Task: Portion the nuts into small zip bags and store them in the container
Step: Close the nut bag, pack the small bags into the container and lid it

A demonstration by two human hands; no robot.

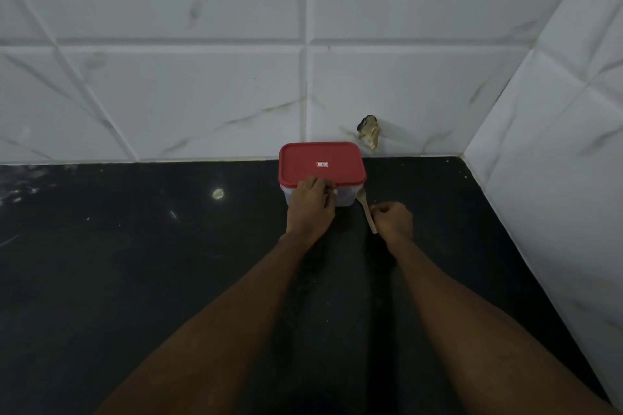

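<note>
A clear plastic container with a red lid (322, 162) stands on the black counter, close to the tiled back wall. My left hand (312, 204) rests against its front edge, fingers curled over the lid's rim. Its contents are hidden by the lid and my hand. A small wooden spoon (365, 207) lies just right of the container, bowl toward the wall. My right hand (392, 219) pinches the spoon's handle, fingers curled. No nuts or zip bags are visible.
The black counter (168, 263) runs left and toward me. White marble-look tiles form the back wall and a side wall (556, 162) at the right corner. A broken hole in the tile (369, 131) sits behind the container.
</note>
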